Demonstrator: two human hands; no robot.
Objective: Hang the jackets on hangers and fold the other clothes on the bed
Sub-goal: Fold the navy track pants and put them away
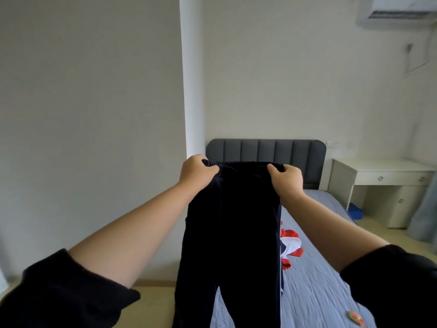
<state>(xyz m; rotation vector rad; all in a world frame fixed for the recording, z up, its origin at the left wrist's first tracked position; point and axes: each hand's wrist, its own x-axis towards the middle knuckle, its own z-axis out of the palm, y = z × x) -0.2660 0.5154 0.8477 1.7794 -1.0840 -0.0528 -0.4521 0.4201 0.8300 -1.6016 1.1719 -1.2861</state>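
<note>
- Trousers: dark, hung mid-frame above the bed, waistband stretched.
- Left hand, right hand: apart, each clenched on a waistband corner.
- Risk: legs might land twisted or crumpled; a loosened grip would drop them.

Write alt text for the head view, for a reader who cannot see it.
The left hand and right hand hold dark trousers up by the waistband, legs hanging over a blue bed. A red and white garment lies on it, before a grey headboard.
</note>
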